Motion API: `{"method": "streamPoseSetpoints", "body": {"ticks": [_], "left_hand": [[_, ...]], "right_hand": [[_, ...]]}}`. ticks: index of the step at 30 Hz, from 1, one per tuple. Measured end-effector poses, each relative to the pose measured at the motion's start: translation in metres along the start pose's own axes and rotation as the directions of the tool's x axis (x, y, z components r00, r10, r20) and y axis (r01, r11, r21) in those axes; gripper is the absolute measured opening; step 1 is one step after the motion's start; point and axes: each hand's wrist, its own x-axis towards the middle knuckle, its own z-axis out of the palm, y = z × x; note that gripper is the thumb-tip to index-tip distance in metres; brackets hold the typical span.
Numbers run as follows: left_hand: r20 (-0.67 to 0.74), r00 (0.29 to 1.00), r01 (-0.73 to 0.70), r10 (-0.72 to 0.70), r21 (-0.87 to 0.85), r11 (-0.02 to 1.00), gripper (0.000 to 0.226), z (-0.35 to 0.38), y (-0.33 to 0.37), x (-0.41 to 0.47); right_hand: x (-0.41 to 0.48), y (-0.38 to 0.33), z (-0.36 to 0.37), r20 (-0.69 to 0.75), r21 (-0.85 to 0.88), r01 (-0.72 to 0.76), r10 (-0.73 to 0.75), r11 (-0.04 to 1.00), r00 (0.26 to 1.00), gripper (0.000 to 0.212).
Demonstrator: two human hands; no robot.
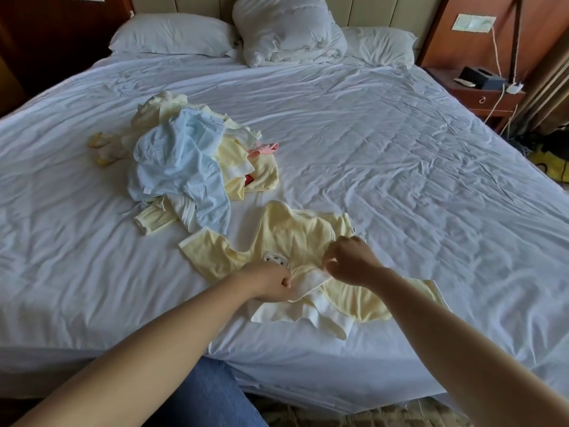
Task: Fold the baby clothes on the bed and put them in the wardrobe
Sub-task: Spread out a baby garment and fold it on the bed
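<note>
Soft, diffuse daylight lit the scene, brighter on the right side of the frame. The white bed (369,149) looked bright with a bluish cast, and its wrinkles held only faint shadows. The upper left corner was dark. The wide lens curved the frame edges, and the forearms (154,349) at the bottom looked stretched and slightly soft.

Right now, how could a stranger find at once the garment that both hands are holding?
Start at the white bed and go to its near edge, in front of the heap of baby clothes. There one pale yellow garment lies spread out alone, pinched by the left hand and the right hand. Only it shows a spotted white patch.
</note>
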Motion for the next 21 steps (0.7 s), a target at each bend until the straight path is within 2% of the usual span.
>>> {"method": "streamPoseSetpoints", "body": {"ticks": [2, 5, 8, 11, 15, 18, 21], "left_hand": [[-0.087, 0.996, 0.007, -0.01, -0.037, 0.999, 0.035, -0.01, -0.001, 0.007], [-0.339, 0.941, -0.025, 0.012, -0.034, 0.999, 0.023, -0.023, -0.004, 0.02], [-0.503, 0.862, -0.096, 0.056, -0.054, 0.994, 0.015, -0.029, -0.008, 0.04], [-0.567, 0.814, -0.157, 0.128, -0.003, 0.988, 0.02, -0.032, -0.012, 0.061], [-0.619, 0.763, -0.166, 0.188, 0.093, 0.982, 0.018, -0.026, -0.019, 0.087], [-0.622, 0.759, -0.156, 0.192, 0.113, 0.981, 0.009, -0.015, -0.028, 0.099], [-0.652, 0.733, -0.159, 0.193, 0.111, 0.981, 0.01, -0.006, -0.035, 0.104]], "right_hand": [[0.006, 0.002, -0.004, -0.116, 0.05, -0.042, 0.048, 0.998, 0.992, 0.028], [0.025, 0.003, -0.013, -0.263, 0.181, -0.131, 0.177, 0.975, 0.949, 0.025], [0.054, 0.009, -0.014, -0.239, 0.31, -0.209, 0.288, 0.927, 0.927, 0.032], [0.079, 0.014, -0.012, -0.209, 0.349, -0.274, 0.359, 0.896, 0.91, 0.032], [0.103, 0.021, -0.002, -0.169, 0.287, -0.357, 0.414, 0.889, 0.894, 0.025], [0.111, 0.024, 0.011, -0.114, 0.275, -0.341, 0.383, 0.899, 0.917, 0.021], [0.113, 0.028, 0.019, -0.05, 0.302, -0.312, 0.341, 0.901, 0.939, 0.024]]}}
